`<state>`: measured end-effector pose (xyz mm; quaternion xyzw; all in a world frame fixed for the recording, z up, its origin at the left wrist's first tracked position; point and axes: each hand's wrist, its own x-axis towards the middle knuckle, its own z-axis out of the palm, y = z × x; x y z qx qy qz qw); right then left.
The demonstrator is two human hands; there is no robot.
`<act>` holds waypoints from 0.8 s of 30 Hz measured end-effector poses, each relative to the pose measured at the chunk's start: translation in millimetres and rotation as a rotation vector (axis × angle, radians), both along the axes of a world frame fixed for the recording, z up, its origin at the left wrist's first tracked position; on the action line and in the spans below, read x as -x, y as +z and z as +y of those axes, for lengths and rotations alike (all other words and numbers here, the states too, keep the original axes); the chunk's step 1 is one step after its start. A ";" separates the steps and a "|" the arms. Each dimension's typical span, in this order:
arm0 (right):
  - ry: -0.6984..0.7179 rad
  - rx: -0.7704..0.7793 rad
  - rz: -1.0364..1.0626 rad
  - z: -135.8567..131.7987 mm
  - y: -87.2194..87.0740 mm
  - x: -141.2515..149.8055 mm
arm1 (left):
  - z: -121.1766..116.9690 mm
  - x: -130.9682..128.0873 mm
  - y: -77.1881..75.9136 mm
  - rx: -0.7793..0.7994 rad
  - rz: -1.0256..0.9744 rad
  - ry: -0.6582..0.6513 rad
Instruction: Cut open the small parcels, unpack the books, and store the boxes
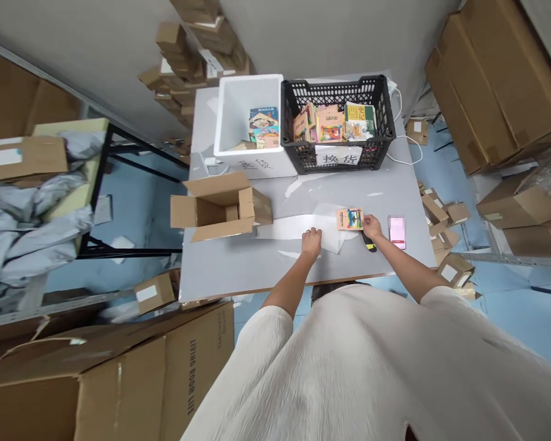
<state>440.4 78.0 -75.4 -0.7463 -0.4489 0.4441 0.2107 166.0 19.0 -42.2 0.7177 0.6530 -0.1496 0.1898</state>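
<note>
My right hand (371, 227) is closed on a small colourful flat box (349, 218), holding it by its right edge just above the grey table (239, 263). My left hand (311, 241) rests knuckles up on a sheet of clear plastic wrap (298, 225) spread on the table; its fingers are curled down onto the sheet. A black and yellow tool (370, 246) lies under my right wrist. A pink phone (397, 231) lies to the right of that hand.
An open cardboard box (220, 206) lies on its side at the table's left. At the back stand a white foam bin (248, 122) and a black crate (335, 125), both holding colourful boxes. Cardboard cartons crowd the floor and shelves all around.
</note>
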 end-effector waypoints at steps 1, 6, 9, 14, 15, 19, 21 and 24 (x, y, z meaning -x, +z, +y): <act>-0.016 0.014 0.003 0.1 -2.3 5.6 | -1.1 11.7 3.4 -0.003 0.011 0.016; 0.016 0.057 -0.120 -5.5 -4.8 29.1 | -9.1 55.2 20.8 -0.057 0.031 0.028; 0.119 -0.067 -0.210 -10.0 3.6 47.2 | -11.0 70.0 30.7 -0.116 0.018 -0.022; 0.495 -0.206 0.107 -12.6 27.9 106.1 | -5.0 79.7 45.7 -0.252 -0.130 -0.119; 0.526 -0.208 0.150 -12.7 33.3 119.3 | -3.5 80.7 48.6 -0.283 -0.169 -0.138; 0.585 -0.061 0.245 -13.4 54.6 163.2 | 0.9 91.4 60.9 -0.397 -0.303 -0.212; 0.607 -0.018 0.314 -12.5 65.8 180.9 | 3.0 103.9 68.9 -0.462 -0.348 -0.231; 0.578 -0.112 0.388 -6.0 85.8 208.7 | 6.9 130.2 85.5 -0.530 -0.384 -0.232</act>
